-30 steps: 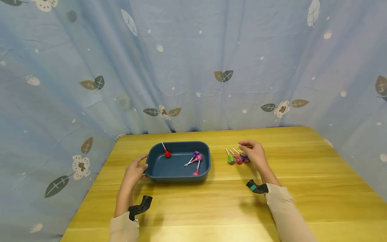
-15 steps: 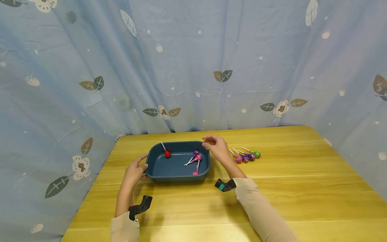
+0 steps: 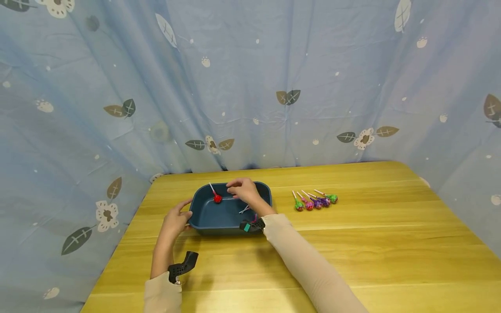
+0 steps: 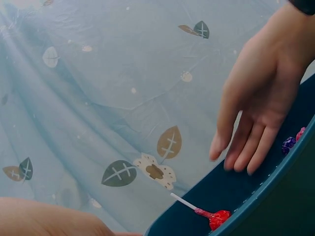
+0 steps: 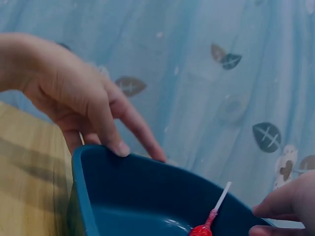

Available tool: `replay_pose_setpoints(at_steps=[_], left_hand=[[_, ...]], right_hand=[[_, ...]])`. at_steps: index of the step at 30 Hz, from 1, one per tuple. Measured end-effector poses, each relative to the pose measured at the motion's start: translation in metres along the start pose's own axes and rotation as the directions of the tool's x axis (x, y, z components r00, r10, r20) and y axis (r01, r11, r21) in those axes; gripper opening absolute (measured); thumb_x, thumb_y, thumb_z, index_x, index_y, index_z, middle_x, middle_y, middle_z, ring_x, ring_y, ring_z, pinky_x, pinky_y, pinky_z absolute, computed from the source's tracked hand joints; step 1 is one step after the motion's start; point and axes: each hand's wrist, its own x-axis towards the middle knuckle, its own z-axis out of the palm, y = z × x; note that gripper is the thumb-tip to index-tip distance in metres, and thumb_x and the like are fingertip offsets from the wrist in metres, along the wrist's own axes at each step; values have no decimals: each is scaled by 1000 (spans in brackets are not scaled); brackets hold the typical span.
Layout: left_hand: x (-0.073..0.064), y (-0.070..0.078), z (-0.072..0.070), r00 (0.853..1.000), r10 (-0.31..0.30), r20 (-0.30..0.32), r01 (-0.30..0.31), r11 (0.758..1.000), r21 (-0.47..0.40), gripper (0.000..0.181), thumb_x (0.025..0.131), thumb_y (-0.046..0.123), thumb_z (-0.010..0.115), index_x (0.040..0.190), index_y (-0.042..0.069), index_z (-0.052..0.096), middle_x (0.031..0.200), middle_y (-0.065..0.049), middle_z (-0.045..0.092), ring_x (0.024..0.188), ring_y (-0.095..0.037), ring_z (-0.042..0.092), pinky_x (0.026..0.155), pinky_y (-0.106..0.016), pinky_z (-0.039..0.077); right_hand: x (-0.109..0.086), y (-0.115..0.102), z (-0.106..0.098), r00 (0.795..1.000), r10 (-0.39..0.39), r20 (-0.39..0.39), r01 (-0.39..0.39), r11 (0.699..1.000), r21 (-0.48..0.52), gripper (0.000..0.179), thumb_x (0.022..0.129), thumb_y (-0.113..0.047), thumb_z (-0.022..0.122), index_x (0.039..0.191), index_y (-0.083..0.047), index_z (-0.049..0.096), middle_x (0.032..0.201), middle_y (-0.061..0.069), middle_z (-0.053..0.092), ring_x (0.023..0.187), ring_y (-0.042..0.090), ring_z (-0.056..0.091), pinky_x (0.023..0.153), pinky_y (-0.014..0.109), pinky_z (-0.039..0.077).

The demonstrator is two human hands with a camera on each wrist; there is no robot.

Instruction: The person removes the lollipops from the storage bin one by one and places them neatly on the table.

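Note:
A dark blue plastic bin stands on the table, left of centre. My left hand holds its left end; in the right wrist view the left thumb lies over the rim, other fingers outside. My right hand hovers over the bin's far side, fingers extended and nothing showing between them in the left wrist view. A red lollipop leans in the far left corner, stick up, just left of the right fingertips. More lollipops, one purple, lie at the bin's right end, partly hidden by my right hand and wrist.
Right of the bin, several lollipops lie in a row: a green one, a pink one, purple ones and another green one. A patterned blue curtain hangs behind the wooden table.
My right hand has moved left from the lollipop row, across the bin's right rim, to above the bin's inside. The left hand and the bin have stayed in place.

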Motion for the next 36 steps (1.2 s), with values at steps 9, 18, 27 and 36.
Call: replay_pose_setpoints(at_steps=[9, 18, 27, 36], left_hand=[[-1, -1, 0, 1000, -3, -5, 3, 1000, 7, 48, 101, 5, 45, 149, 4, 36, 125, -32, 56, 98, -33, 64, 73, -41, 55], [-2, -2, 1, 1000, -4, -3, 4, 1000, -1, 49, 102, 6, 45, 149, 4, 35, 128, -33, 54, 104, -38, 62, 75, -41, 55], [0, -2, 1, 1000, -9, -12, 8, 1000, -2, 48, 101, 5, 45, 148, 3, 36, 127, -33, 54, 105, -39, 62, 74, -41, 55], [2, 0, 3, 1000, -2, -11, 2, 1000, 4, 48, 101, 6, 46, 148, 3, 37, 126, -32, 55, 103, -37, 63, 73, -40, 55]], right_hand=[[16, -3, 25, 999, -37, 2, 37, 964, -263, 14, 90, -7, 65, 99, -3, 76, 99, 8, 68, 77, 20, 60, 66, 26, 51], [18, 2, 37, 999, -38, 27, 46, 912, -407, 15, 89, -7, 65, 97, -6, 78, 102, 7, 71, 85, 20, 60, 63, 25, 45], [23, 4, 50, 999, 13, 49, 10, 900, -436, 14, 86, -7, 69, 97, -5, 78, 97, 7, 71, 70, 13, 58, 57, 21, 46], [21, 4, 57, 1000, -12, 24, 22, 870, -492, 12, 85, -11, 72, 95, -8, 79, 89, 2, 73, 84, 19, 64, 68, 25, 51]])
